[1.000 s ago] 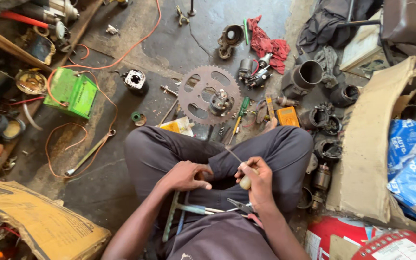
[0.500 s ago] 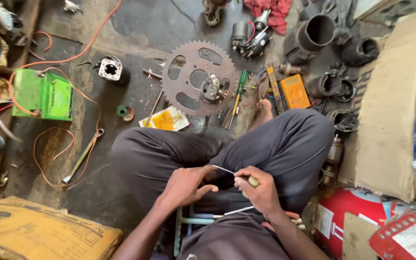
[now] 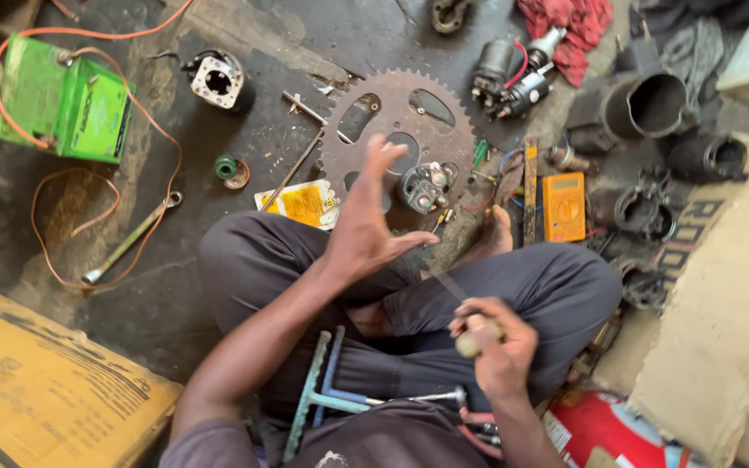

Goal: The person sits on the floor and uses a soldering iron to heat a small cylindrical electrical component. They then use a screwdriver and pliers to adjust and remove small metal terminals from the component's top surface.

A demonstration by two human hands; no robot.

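The person sits cross-legged on the oily concrete floor (image 3: 175,295), and the work sits in the right hand (image 3: 491,342), low over the right thigh. Its fingers (image 3: 478,314) are clenched round the pale handle of a thin tool (image 3: 470,340), which looks like a small screwdriver or file; the slim shaft is blurred but seems to run up and to the left from the fist, pointing toward the left hand (image 3: 366,230). That long axis, from lower right to upper left, is the line joining the two hands. The left hand is raised above the left knee, fingers released and spread, palm turned toward the right, holding nothing. It hangs nearest the rusty toothed sprocket (image 3: 396,130) lying flat on the floor beyond the knees, with a small starter end plate with studs (image 3: 426,186) resting on the sprocket's lower right edge. A yellow multimeter (image 3: 563,206) lies to the right of these, near the bare foot (image 3: 496,234). A green battery (image 3: 62,104) with orange wire (image 3: 88,234) looped from it sits well apart at far left, and a spanner (image 3: 132,238) lies between it and the left knee.
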